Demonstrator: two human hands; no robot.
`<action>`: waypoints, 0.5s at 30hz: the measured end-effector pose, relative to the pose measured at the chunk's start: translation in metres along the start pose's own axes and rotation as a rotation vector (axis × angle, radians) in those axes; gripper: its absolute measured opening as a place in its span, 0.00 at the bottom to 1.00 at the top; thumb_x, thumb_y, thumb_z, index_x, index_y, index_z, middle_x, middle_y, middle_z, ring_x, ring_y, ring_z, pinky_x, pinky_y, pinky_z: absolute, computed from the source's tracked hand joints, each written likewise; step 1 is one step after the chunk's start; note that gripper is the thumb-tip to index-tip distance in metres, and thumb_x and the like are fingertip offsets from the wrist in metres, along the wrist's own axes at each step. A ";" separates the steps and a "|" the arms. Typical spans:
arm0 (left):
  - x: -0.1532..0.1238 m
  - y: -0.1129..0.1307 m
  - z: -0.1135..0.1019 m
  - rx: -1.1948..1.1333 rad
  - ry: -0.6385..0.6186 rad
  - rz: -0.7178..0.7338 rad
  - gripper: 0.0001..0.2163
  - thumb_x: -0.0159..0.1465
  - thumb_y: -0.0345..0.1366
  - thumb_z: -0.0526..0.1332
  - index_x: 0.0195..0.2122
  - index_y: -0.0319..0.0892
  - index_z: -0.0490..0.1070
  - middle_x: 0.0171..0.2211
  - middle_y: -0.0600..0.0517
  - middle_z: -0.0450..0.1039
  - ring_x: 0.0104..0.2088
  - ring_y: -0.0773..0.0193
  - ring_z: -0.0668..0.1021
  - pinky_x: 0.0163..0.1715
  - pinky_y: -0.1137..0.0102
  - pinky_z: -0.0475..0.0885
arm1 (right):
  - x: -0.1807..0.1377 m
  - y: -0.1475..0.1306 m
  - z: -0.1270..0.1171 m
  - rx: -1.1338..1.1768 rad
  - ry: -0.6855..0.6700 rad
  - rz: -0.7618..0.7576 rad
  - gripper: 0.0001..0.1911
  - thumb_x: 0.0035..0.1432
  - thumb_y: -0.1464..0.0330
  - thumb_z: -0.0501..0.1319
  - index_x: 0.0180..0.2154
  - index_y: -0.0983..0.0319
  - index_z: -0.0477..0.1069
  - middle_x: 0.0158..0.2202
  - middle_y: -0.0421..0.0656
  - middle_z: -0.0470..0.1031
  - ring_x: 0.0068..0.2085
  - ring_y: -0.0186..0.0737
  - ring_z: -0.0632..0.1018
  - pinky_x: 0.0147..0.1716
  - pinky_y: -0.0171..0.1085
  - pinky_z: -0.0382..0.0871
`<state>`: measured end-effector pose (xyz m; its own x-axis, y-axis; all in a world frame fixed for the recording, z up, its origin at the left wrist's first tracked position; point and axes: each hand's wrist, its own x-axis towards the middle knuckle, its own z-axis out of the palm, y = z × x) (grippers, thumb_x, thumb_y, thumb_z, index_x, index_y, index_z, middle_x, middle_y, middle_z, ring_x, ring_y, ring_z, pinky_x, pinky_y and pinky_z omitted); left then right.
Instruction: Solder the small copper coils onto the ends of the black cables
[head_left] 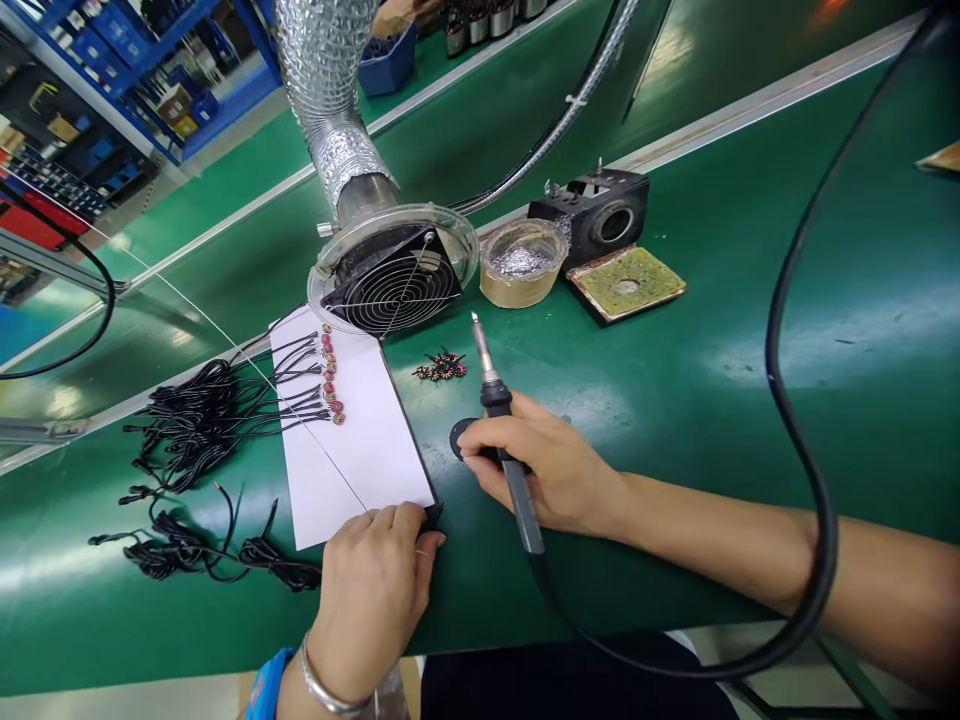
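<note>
My right hand is closed round a soldering iron, its metal tip pointing up and away from me. Beside its fingers lies a small black disc. My left hand rests closed at the near corner of a white board, pinching a thin solder wire that runs across the board to the far left. A row of small copper coils with black leads lies on the board's far end. A loose cluster of coils lies on the green belt.
A fume extractor fan on a foil duct stands behind the board. A tub of solder dross, a black iron stand and a yellow sponge tray sit to its right. Black wires pile at left. The iron's cable loops right.
</note>
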<state>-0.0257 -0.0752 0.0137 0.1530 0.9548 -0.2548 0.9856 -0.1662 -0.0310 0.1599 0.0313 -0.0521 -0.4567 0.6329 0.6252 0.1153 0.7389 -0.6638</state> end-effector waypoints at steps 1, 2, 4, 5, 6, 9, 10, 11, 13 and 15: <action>-0.004 -0.001 0.002 -0.023 0.018 0.003 0.03 0.66 0.33 0.58 0.36 0.44 0.70 0.28 0.52 0.77 0.28 0.58 0.79 0.27 0.67 0.66 | 0.000 -0.002 -0.002 0.012 0.011 0.009 0.11 0.60 0.77 0.56 0.44 0.60 0.66 0.32 0.41 0.74 0.32 0.39 0.70 0.34 0.38 0.68; -0.007 -0.001 0.004 -0.062 0.038 0.007 0.03 0.66 0.32 0.58 0.35 0.45 0.70 0.28 0.52 0.77 0.27 0.59 0.79 0.26 0.67 0.66 | -0.001 -0.005 -0.004 0.017 0.018 0.012 0.12 0.59 0.77 0.57 0.45 0.60 0.66 0.33 0.42 0.75 0.34 0.39 0.71 0.35 0.39 0.68; -0.012 -0.002 0.003 -0.182 0.093 0.012 0.04 0.65 0.32 0.57 0.35 0.45 0.70 0.25 0.54 0.75 0.25 0.62 0.77 0.24 0.69 0.65 | -0.002 -0.012 -0.007 0.031 0.027 0.014 0.14 0.58 0.77 0.58 0.46 0.60 0.65 0.35 0.43 0.76 0.36 0.41 0.73 0.37 0.41 0.70; -0.014 -0.002 0.001 -0.250 0.133 0.006 0.03 0.65 0.32 0.57 0.35 0.45 0.70 0.23 0.55 0.73 0.23 0.64 0.77 0.23 0.70 0.64 | -0.002 -0.017 -0.008 0.049 0.023 0.018 0.15 0.58 0.77 0.59 0.46 0.60 0.65 0.36 0.43 0.76 0.36 0.41 0.74 0.37 0.41 0.70; -0.015 -0.002 -0.003 -0.309 0.180 -0.001 0.03 0.65 0.32 0.57 0.35 0.45 0.69 0.21 0.56 0.71 0.22 0.65 0.75 0.21 0.71 0.63 | -0.002 -0.022 -0.009 0.078 0.005 0.029 0.15 0.57 0.76 0.59 0.46 0.60 0.65 0.36 0.43 0.76 0.35 0.41 0.74 0.37 0.41 0.71; -0.015 0.000 -0.017 -0.384 0.322 0.000 0.02 0.65 0.33 0.58 0.35 0.44 0.69 0.19 0.58 0.66 0.19 0.67 0.71 0.19 0.72 0.60 | 0.002 -0.036 -0.008 0.191 -0.076 0.094 0.15 0.55 0.75 0.60 0.46 0.60 0.64 0.35 0.42 0.75 0.33 0.38 0.75 0.34 0.39 0.71; -0.014 0.000 -0.021 -0.387 0.348 0.007 0.02 0.65 0.33 0.58 0.34 0.44 0.69 0.19 0.58 0.66 0.18 0.68 0.70 0.19 0.72 0.60 | 0.004 -0.040 -0.007 0.220 -0.080 0.112 0.15 0.55 0.75 0.60 0.44 0.60 0.64 0.35 0.41 0.74 0.32 0.37 0.75 0.34 0.38 0.71; -0.012 0.000 -0.025 -0.393 0.352 0.015 0.03 0.65 0.33 0.58 0.34 0.44 0.69 0.19 0.58 0.67 0.19 0.68 0.69 0.20 0.72 0.59 | 0.006 -0.043 -0.006 0.244 -0.069 0.123 0.13 0.55 0.76 0.59 0.43 0.60 0.64 0.34 0.40 0.74 0.32 0.36 0.75 0.33 0.36 0.71; -0.005 -0.003 -0.032 -0.442 0.296 0.022 0.03 0.66 0.34 0.58 0.34 0.44 0.69 0.21 0.58 0.67 0.20 0.68 0.69 0.22 0.72 0.60 | 0.012 -0.045 -0.005 0.272 -0.034 0.125 0.12 0.56 0.78 0.58 0.41 0.59 0.64 0.33 0.39 0.73 0.31 0.34 0.74 0.32 0.34 0.71; 0.004 -0.009 -0.038 -0.554 0.195 0.045 0.05 0.68 0.35 0.56 0.36 0.44 0.70 0.24 0.56 0.68 0.25 0.67 0.71 0.27 0.72 0.63 | 0.018 -0.044 -0.005 0.288 -0.014 0.102 0.12 0.56 0.78 0.58 0.40 0.59 0.64 0.33 0.39 0.72 0.32 0.34 0.75 0.32 0.33 0.70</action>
<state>-0.0312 -0.0604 0.0491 0.1541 0.9862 -0.0603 0.8605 -0.1039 0.4988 0.1511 0.0113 -0.0098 -0.4682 0.6956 0.5449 -0.0929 0.5745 -0.8132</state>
